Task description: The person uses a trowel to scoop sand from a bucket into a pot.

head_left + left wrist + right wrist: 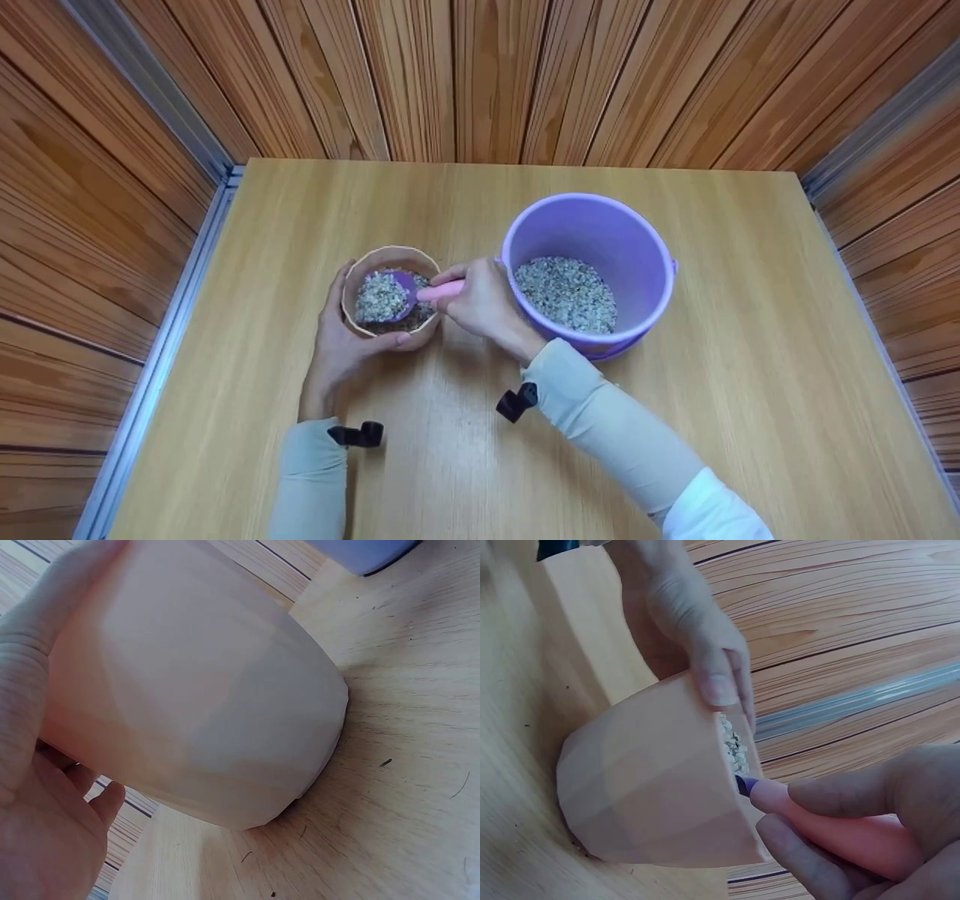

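A pale peach faceted flowerpot [418, 341] stands on the table, with dark soil and grey gravel showing inside it. My left hand [341, 345] holds the pot from the left, thumb along the near rim and fingers round the far side. In my right hand [480, 300] is a small trowel [441, 290] with a pink handle and a purple scoop. The scoop is inside the pot's mouth, heaped with pale gravel [381, 297]. The right wrist view shows thumb and fingers gripping the pink handle [855, 836] at the rim.
A purple bucket [637, 247] with gravel [566, 295] in its bottom stands right of the pot, close beside the right wrist. Wood-panelled walls [487, 82] enclose the table [750, 300] at back and sides. Dark specks lie on the tabletop near the pot.
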The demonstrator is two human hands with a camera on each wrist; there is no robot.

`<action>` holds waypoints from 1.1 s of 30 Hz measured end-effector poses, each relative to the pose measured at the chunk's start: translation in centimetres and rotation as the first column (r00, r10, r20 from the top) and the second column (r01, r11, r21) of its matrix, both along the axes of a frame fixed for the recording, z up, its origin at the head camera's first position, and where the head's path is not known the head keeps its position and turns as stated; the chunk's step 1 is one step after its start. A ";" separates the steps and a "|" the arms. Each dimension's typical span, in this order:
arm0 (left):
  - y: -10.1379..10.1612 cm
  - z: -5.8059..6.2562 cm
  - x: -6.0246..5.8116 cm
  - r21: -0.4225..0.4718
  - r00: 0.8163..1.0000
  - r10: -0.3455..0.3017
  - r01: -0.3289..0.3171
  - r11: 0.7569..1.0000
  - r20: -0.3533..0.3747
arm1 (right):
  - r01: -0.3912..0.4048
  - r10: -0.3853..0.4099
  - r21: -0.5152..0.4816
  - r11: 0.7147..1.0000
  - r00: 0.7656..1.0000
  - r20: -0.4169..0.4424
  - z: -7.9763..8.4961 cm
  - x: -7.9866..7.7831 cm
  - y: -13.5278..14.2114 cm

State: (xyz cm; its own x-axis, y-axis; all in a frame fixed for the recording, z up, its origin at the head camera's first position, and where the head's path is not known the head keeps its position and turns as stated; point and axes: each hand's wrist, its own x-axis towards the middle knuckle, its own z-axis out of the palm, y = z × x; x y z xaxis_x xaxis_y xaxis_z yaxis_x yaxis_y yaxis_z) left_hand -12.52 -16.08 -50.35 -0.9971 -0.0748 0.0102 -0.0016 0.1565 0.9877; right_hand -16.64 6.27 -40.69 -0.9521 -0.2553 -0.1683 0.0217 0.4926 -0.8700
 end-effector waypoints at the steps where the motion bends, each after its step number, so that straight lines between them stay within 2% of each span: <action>1: 0.0 -0.1 0.0 -0.002 1.000 -0.001 0.000 1.000 -0.007 | -0.002 0.002 0.011 1.000 1.000 -0.006 -0.1 0.0 -0.1; 8: 0.0 0.0 0.0 -0.022 1.000 0.001 -0.001 1.000 0.003 | 0.000 0.003 0.109 0.994 1.000 -0.031 0.4 0.0 -0.4; 13: -0.1 0.0 0.0 -0.006 1.000 0.007 -0.007 1.000 -0.013 | 0.000 0.003 0.124 0.992 1.000 -0.030 0.7 0.1 -0.2; 20: -0.1 0.0 0.0 -0.001 1.000 0.003 -0.003 1.000 0.015 | -0.009 0.020 0.170 0.985 0.998 -0.062 1.3 0.1 0.2; 28: -0.1 0.2 -0.1 -0.004 0.999 -0.007 0.007 1.000 0.045 | -0.039 0.032 0.160 0.986 0.998 0.046 2.3 0.0 0.7; 33: -0.2 0.2 0.0 -0.010 1.000 -0.007 0.007 1.000 0.030 | -0.043 0.036 0.182 0.982 0.999 0.039 2.7 -0.2 0.9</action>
